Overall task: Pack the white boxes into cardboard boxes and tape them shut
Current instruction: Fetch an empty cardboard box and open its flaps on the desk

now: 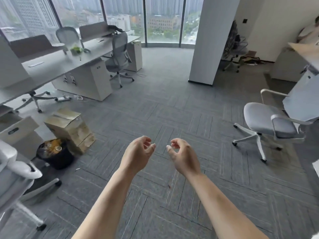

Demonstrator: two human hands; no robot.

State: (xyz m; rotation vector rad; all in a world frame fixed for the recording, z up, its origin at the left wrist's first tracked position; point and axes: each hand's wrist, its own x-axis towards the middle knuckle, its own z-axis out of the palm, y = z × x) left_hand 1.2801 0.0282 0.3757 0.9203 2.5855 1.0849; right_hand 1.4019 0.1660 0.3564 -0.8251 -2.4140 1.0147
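Both my bare forearms reach out in front of me over the grey herringbone-patterned carpet floor [172, 109], with nothing under them but the carpet. My left hand [138, 153] hangs with its fingers loosely curled and its thumb pointing inward, and it holds nothing. My right hand [183, 156] mirrors it just beside, fingers bent in a relaxed arc above the thumb, also empty; the two thumbs face each other with a small gap of carpet showing between them, not touching. The brown cardboard box [69, 128] stands on the carpet well off to my left, towards the left edge of the floor. Its top flaps look folded down, though the view there is too smeared for me to say whether they are taped, and it may be more than one carton stacked together. Touching or almost touching its near corner is a round black waste bin [55, 154] filled with yellowish rubbish. Behind the box runs a long pale grey office desk [69, 57] with a grey mesh swivel chair [119, 54] pulled up to its far end. Over at the right edge of the carpet stands a light grey padded swivel chair on a white wheeled base [269, 125], and further back a square white pillar [210, 40] rises from the floor in front of the tall glass windows [164, 18].
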